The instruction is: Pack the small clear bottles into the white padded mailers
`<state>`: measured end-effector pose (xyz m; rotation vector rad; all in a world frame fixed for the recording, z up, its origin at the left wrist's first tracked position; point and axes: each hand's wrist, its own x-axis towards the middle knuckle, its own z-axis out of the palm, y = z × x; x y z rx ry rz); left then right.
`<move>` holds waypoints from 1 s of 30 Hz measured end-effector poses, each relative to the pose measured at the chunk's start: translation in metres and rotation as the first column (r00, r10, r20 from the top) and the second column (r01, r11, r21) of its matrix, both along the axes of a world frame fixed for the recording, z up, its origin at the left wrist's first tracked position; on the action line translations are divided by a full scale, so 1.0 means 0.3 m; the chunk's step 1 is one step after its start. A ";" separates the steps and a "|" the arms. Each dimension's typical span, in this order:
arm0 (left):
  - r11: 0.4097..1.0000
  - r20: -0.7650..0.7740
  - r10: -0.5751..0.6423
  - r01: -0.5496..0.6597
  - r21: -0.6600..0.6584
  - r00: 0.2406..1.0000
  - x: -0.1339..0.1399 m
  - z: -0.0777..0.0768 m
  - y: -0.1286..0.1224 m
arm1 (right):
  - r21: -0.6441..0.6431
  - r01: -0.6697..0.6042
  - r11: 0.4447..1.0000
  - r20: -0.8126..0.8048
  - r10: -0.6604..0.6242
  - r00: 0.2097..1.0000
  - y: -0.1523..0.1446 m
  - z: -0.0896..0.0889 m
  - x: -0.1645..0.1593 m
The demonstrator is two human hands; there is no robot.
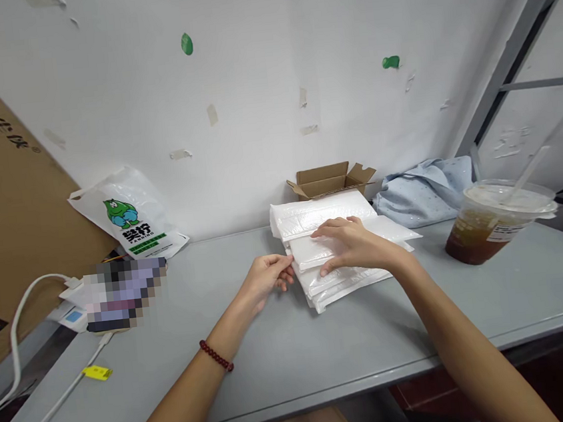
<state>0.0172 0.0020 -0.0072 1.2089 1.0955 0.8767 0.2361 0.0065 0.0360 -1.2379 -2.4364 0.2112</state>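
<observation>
A stack of white bubble mailers (322, 212) lies on the grey table (260, 388). On top of it is a smaller white mailer (308, 252). My left hand (268, 276), with a dark red bead bracelet on its wrist, pinches the left edge of this top mailer between thumb and fingers. My right hand (353, 244) rests over the same mailer, its fingers stretched out and its thumb held apart. The right hand covers part of the mailer's middle.
Behind the stack sits an opened cardboard box (323, 183), with a light blue cloth (425, 189) beside it. A plastic cup of brown drink (484, 226) stands right. At left are a white plastic bag (128, 213), a blurred phone (129, 294), white cables (63, 402) and a large carton (13, 199).
</observation>
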 end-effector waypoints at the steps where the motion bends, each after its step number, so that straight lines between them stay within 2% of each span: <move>1: 1.000 0.030 -0.015 0.015 0.001 0.999 0.001 0.000 -0.001 | -0.007 0.003 1.000 -0.006 -0.003 1.000 0.001 0.002 0.003; 5: 0.999 0.064 -0.051 0.050 0.010 0.997 0.005 0.008 -0.008 | -0.057 0.035 0.998 -0.073 -0.040 0.997 0.008 0.008 0.012; 8: 1.000 0.005 -0.013 0.013 -0.001 1.000 0.000 0.011 -0.008 | -0.100 0.048 0.994 -0.138 -0.061 0.989 0.015 0.006 0.014; 11: 0.997 -0.062 0.013 -0.018 -0.076 0.998 -0.010 0.013 -0.007 | -0.106 0.067 0.992 -0.161 -0.084 0.983 0.017 0.001 0.010; 15: 0.969 -0.086 -0.159 0.139 -0.204 0.984 -0.016 0.021 -0.012 | -0.051 0.100 0.994 -0.101 -0.105 0.989 0.015 -0.004 0.001; 18: 0.932 -0.150 -0.295 0.249 -0.263 0.944 -0.011 0.027 -0.024 | -0.015 0.100 0.995 -0.061 -0.101 0.993 0.016 -0.005 -0.004; 22: 0.893 -0.267 -0.393 0.296 -0.340 0.880 0.004 0.026 -0.043 | -0.031 0.084 0.996 -0.027 -0.085 0.996 0.013 0.000 -0.007; 26: 0.871 -0.206 -0.434 0.350 -0.346 0.877 0.028 0.009 -0.056 | -0.048 0.099 0.994 0.031 -0.098 0.995 0.006 0.006 -0.011; 30: 0.915 -0.110 -0.335 0.296 -0.274 0.936 0.060 -0.021 -0.060 | -0.036 0.140 0.989 0.067 -0.137 0.988 0.004 0.003 -0.019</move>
